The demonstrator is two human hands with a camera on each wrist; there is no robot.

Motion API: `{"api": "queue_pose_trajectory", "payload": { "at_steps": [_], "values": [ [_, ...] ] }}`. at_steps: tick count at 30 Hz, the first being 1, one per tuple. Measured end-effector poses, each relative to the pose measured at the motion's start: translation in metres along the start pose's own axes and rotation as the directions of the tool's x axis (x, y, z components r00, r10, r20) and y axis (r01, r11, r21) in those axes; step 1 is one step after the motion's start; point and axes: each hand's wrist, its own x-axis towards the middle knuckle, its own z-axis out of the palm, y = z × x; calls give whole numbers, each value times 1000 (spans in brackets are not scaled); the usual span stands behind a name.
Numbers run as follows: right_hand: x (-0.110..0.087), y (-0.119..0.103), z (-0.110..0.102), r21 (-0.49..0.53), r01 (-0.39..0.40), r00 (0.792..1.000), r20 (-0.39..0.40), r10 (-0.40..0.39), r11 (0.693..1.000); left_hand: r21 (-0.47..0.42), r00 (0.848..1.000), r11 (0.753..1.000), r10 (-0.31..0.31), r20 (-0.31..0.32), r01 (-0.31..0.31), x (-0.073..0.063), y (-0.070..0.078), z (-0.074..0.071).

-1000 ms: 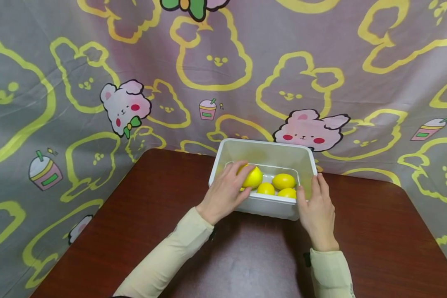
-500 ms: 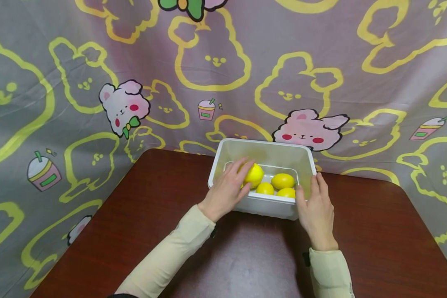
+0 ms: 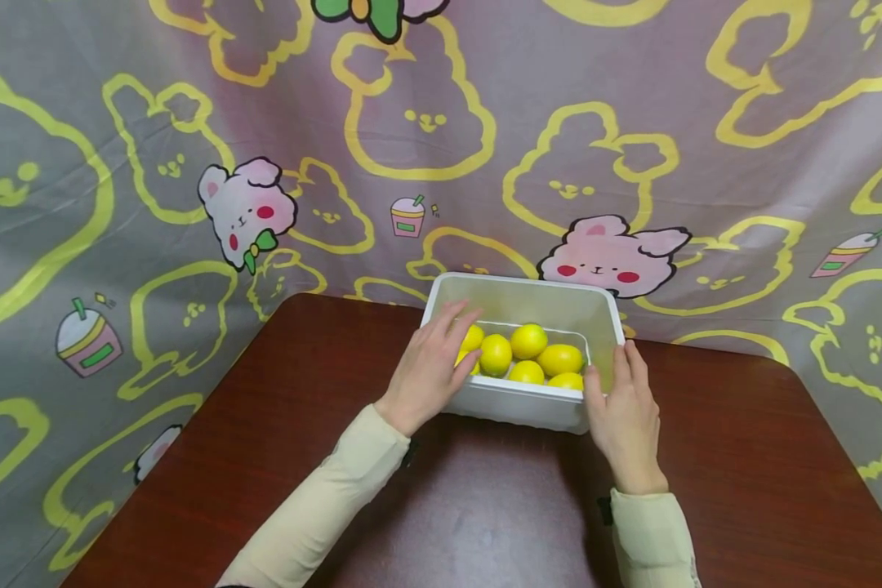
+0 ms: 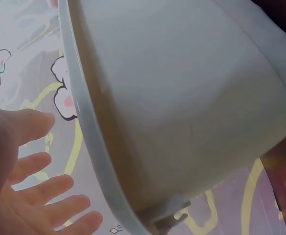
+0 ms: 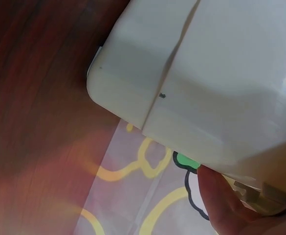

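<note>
A white plastic bin (image 3: 522, 400) stands on the table with several yellow lemons (image 3: 496, 355) inside it. My left hand (image 3: 425, 363) is over the bin's left end, its fingers spread and holding nothing; in the left wrist view that hand (image 4: 40, 181) hangs beside the rim. Some lemons at the left lie partly behind its fingers. At the right end my right hand (image 3: 627, 416) grips the rim, thumb over the edge and fingers along the outer side. In the right wrist view one of its fingers (image 5: 218, 196) touches the bin's outer wall.
The brown wooden table (image 3: 485, 506) reaches back to a grey-pink cloth (image 3: 463, 212) printed with yellow outlines and cartoon rabbits. The bin stands near the table's back edge, close to that cloth.
My left hand has let go of a lemon and drawn left, uncovering more lemons in the bin's left and middle. The right hand has stayed on the rim.
</note>
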Motion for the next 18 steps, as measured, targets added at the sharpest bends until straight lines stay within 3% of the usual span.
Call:
{"api": "queue_pose_trajectory", "payload": {
  "at_steps": [9,13,18],
  "values": [
    [-1,0,0,0,-10,1000,9,10,1000,2,1000,1000,-22,4,22,-9,-5,-4],
    [-1,0,1,-2,-15,1000,14,15,1000,5,996,998,-60,63,60,-14,-6,-8],
    [-1,0,-2,-15,-18,999,32,19,1000,31,979,993,-116,167,112,-21,-6,-15]
  ]
}}
